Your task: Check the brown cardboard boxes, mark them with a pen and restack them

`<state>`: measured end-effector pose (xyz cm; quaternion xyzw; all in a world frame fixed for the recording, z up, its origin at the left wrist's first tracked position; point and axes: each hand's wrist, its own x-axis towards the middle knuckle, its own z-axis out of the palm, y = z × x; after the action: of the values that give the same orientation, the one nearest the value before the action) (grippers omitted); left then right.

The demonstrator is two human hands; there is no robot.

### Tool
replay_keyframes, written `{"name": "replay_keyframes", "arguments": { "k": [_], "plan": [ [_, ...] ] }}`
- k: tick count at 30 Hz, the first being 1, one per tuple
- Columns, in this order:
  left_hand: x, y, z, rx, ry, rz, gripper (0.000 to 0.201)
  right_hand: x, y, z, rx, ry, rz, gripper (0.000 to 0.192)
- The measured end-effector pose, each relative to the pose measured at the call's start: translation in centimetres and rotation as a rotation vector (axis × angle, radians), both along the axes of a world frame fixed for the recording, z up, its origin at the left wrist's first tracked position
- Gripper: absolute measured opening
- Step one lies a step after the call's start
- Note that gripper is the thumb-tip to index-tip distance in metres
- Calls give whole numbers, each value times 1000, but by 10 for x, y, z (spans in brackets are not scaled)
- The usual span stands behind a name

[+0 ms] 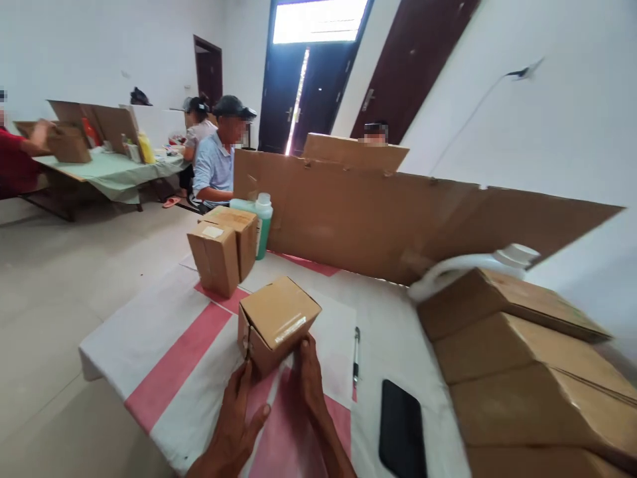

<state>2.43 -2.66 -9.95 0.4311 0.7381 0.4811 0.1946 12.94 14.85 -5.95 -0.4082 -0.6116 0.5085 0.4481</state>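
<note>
A small brown cardboard box (280, 313) with shiny tape on its top is in front of me, turned cornerwise. My left hand (237, 415) has its fingers against the box's near left corner, with the thumb apart from it. Along the near right side, my right hand (310, 380) presses its fingertips on the box; part of its fingers is hidden. Whether the box's underside rests fully on the cloth I cannot tell. To the right of my hands lie a pen (356, 355) and a black phone (402, 428).
Two cardboard boxes (213, 260) and a green bottle (263, 229) stand at the back left. A cardboard partition (348, 212) bounds the table's far side. Stacked boxes (492, 385) and a white jug (458, 265) occupy the right. Other people (213, 159) sit beyond.
</note>
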Motion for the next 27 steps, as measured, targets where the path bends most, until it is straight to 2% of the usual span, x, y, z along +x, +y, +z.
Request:
{"name": "replay_keyframes", "arguments": {
  "k": [4,7,10,13,16,20,24,27],
  "plan": [
    [-21,20,20,-25,-119,57,67,15,-18,22,-8,-43,39,51],
    [-41,30,35,16,-162,153,67,21,-42,32,99,-100,98,40],
    [-55,37,48,67,-235,219,65,22,-60,35,267,-140,90,33],
    [-63,43,58,65,-300,226,64,19,-71,36,460,-179,67,41],
    [-69,51,65,53,-344,192,69,16,-78,40,543,-220,58,50],
    [-68,60,74,66,-378,135,71,13,-71,49,489,-197,86,49],
    [-58,64,79,51,-373,69,59,16,-42,56,435,-194,75,62],
    [-53,67,76,38,-371,40,59,23,-18,57,341,-163,71,61]
  ]
}}
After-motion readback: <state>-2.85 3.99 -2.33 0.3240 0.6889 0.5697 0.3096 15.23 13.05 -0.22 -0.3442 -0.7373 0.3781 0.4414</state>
